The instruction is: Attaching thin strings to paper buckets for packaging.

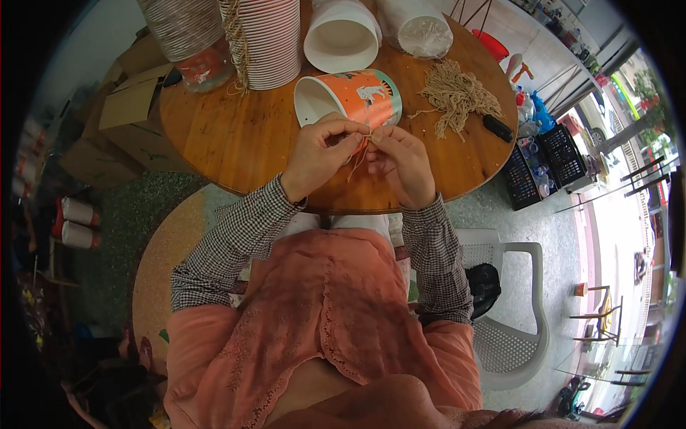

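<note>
Both hands meet near the table's front edge, fingertips nearly touching. My left hand (321, 154) is closed in a pinch on a thin piece of tan twine (355, 166), whose loose ends hang below the fingers. Pinching the same twine from the other side is my right hand (404, 159). Just beyond my fingers an orange and pale green paper bucket (386, 96) with a white animal picture lies on its side, its white open mouth facing left. A loose heap of cut twine (461, 96) rests to its right. Fingers partly hide the bucket's lower side.
Tall nested bucket stacks (268, 43) stand at the back left of the round wooden table (229, 136). White buckets (341, 43) lie behind. A black object (497, 128) sits by the right edge. Cardboard boxes (128, 107), a black crate (525, 175) and a white chair (525, 322) surround the table.
</note>
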